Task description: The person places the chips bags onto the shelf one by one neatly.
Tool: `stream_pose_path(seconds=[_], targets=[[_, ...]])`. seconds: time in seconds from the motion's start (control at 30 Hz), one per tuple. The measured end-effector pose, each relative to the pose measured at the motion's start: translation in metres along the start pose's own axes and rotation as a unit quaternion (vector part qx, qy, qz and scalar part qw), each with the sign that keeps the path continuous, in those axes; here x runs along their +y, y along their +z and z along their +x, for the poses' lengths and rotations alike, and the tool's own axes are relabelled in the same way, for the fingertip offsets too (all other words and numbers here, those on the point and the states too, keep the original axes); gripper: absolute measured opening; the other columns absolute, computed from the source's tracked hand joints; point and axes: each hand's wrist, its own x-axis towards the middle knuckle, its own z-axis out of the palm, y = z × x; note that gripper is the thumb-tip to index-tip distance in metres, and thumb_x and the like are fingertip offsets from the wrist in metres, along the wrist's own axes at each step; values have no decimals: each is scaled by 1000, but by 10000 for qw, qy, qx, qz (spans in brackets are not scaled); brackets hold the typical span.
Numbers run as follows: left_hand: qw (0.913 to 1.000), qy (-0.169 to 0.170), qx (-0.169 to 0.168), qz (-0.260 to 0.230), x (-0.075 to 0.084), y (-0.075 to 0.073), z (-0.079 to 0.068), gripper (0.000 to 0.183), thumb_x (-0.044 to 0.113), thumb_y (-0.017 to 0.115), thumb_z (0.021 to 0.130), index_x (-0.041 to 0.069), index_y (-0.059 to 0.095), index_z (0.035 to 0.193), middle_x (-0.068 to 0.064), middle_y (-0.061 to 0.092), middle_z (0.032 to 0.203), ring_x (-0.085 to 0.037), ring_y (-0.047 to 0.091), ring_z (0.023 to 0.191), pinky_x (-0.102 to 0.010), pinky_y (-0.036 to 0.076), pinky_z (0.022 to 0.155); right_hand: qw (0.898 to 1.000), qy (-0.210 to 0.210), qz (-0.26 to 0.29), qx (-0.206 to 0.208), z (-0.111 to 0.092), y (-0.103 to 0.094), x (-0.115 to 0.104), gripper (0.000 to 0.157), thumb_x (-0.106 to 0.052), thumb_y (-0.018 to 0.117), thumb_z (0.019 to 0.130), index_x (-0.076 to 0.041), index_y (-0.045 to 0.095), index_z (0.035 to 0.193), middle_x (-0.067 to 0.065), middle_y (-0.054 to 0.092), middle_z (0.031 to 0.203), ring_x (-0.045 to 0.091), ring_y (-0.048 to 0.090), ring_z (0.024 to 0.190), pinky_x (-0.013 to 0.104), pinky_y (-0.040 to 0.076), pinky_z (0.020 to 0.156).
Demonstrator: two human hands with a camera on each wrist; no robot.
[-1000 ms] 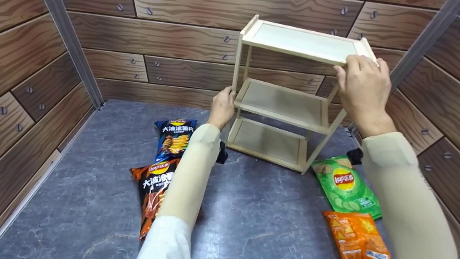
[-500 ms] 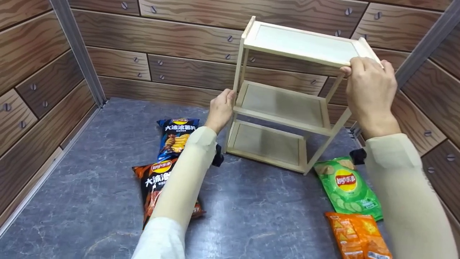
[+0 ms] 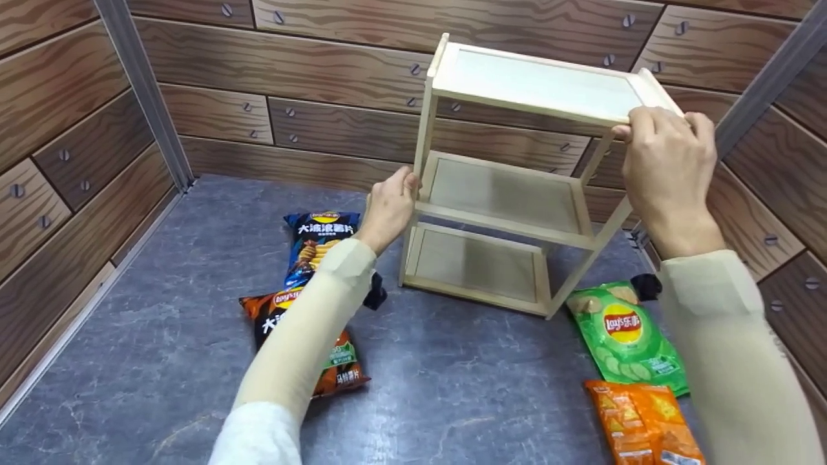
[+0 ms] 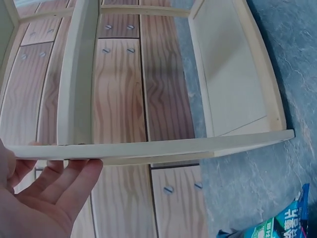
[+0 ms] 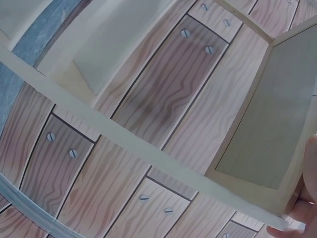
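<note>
A small three-tier wooden shelf rack [image 3: 504, 226] stands upright on the dark marbled tabletop, angled toward the right. My left hand [image 3: 387, 205] holds its left upright post at about the middle tier. In the left wrist view, the fingers [image 4: 81, 181] reach behind that post [image 4: 163, 148]. The front right corner of the top tier [image 3: 536, 81] is gripped by my right hand [image 3: 673, 171], fingers over the edge. Only some fingers [image 5: 302, 210] at the rack's corner show in the right wrist view. All three tiers bear nothing.
To the left lie a blue-black chip bag [image 3: 318, 234] and a black-orange chip bag [image 3: 345, 371], partly behind my left sleeve. A green chip bag [image 3: 623, 345] and an orange snack bag [image 3: 643, 420] lie at right. Wood-patterned walls [image 3: 349, 71] enclose the back and sides.
The rack's left side has swung a little toward me and left, with my left hand on it. My right hand keeps its grip at the top corner. The bags stay put.
</note>
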Motion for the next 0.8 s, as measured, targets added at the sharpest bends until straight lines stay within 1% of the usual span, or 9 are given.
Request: stream_pose_path(seconds=[0.23,0.43,0.53,0.67,0.8], targets=[[9995,313,-43,70,-5,-16,-17,41,40,34,107,14,64,98,-6,72,91,-30,69,92,-46,52,83,9998,-142,88,142,-6,-5,-7,48,-38,48,100,7,58,91,28,69,98,47,63,94,55,38,95],[9989,402,-132,185,-5,-24,-31,40,39,34,107,16,66,100,-7,71,87,-31,70,90,-47,54,80,9993,-189,132,291,-14,-13,-12,46,-36,50,100,7,60,91,28,70,100,47,63,94,55,38,94],[9985,480,-121,222,-6,-29,-36,37,35,36,107,15,66,99,-8,71,85,-31,70,88,-46,55,77,9991,-240,121,314,-17,-18,-16,45,-36,51,100,7,60,91,27,71,102,47,64,95,55,38,93],[9976,609,-106,311,-7,-36,-44,33,30,39,107,12,65,98,-10,68,79,-31,67,79,-44,53,70,9985,-384,128,361,-20,-26,-21,44,-36,51,100,6,61,94,27,71,101,46,65,95,56,38,93],[9974,649,-188,256,-6,-40,-52,35,31,38,107,11,65,97,-9,64,74,-27,63,73,-41,51,66,9977,-582,40,347,-24,-37,-24,43,-35,50,101,6,60,95,26,71,100,45,65,93,56,39,91]])
